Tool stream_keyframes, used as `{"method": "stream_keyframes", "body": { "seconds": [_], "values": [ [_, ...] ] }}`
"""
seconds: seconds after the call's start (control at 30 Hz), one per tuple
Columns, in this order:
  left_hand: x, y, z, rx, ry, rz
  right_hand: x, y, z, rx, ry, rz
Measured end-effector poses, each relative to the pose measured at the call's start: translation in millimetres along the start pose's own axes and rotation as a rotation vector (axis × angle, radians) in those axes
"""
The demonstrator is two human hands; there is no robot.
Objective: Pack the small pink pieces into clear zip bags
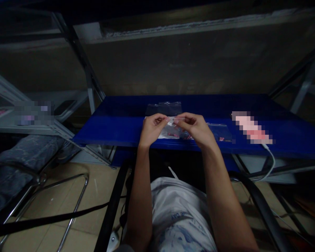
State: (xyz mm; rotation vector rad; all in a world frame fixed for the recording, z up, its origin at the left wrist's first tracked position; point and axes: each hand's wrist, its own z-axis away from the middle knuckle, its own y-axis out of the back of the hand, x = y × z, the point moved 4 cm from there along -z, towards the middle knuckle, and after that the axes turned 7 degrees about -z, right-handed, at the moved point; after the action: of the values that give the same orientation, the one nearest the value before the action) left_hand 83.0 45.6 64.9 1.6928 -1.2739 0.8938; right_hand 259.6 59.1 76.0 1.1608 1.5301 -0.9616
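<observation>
My left hand (153, 130) and my right hand (196, 128) meet over the blue shelf, fingers closed in pinches. Between them they hold the top edge of a small clear plastic bag (171, 131), with small reddish pieces in its lower part. Something white shows behind or under the bag. Just beyond my hands lies another clear plastic bag (165, 108). To the right of my right hand, a clear zip bag (220, 132) has a few small red pieces at its bottom. More red bits (188, 138) lie partly hidden below my right hand.
The blue shelf (128, 120) has a front edge close to my lap. On its right lies a blurred-out pinkish object with a white cable (272, 162) hanging down. A grey side shelf (70, 96) and a person's denim-clad leg (18, 168) are at left. Chair arms flank me.
</observation>
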Motion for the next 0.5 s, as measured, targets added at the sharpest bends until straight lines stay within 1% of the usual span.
{"method": "stream_keyframes", "body": {
  "seconds": [0.17, 0.33, 0.4, 0.5],
  "values": [
    [4.0, -1.9, 0.8, -0.024, -0.016, -0.014, 1.8, -3.1, -2.2, 0.042, 0.037, 0.012],
    [5.7, -6.2, 1.0, -0.065, -0.029, 0.005, 0.6, -2.2, -0.5, 0.022, 0.045, 0.007],
    [6.0, -6.7, 0.4, -0.045, -0.036, -0.027, 0.5, 0.6, 0.6, 0.01, 0.024, 0.018],
    [8.7, -7.3, 0.3, 0.015, -0.034, -0.155, 0.1, 3.8, 1.5, -0.037, 0.005, 0.057]
  ]
}}
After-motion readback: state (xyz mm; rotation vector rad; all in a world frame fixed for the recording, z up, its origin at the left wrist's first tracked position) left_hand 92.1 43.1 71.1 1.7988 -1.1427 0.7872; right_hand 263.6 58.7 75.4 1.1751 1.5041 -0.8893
